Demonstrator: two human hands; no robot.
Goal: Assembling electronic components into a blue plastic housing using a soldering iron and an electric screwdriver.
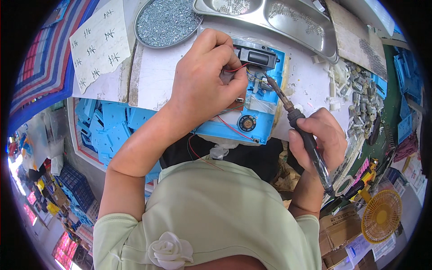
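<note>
My right hand (pixel 325 140) grips a soldering iron (pixel 297 116) by its dark handle. The iron slants up and left, its tip over wires near a black box-shaped part (pixel 257 57). My left hand (pixel 208 74) is closed, thumb and forefinger pinching a thin red wire (pixel 237 69) beside that part. Below both lies a blue plastic housing (pixel 264 128), open side up, with a small round speaker (pixel 247 123) and several thin wires in it. My left hand hides the housing's left side and much of a brown circuit board (pixel 236 107).
Behind the housing stand a round metal dish of small screws (pixel 167 22) and a divided steel tray (pixel 288 27) with small metal parts. Small white and grey parts (pixel 355 96) are heaped at right. Blue plastic pieces (pixel 108 128) fill a bin at left, near a marked paper sheet (pixel 100 47).
</note>
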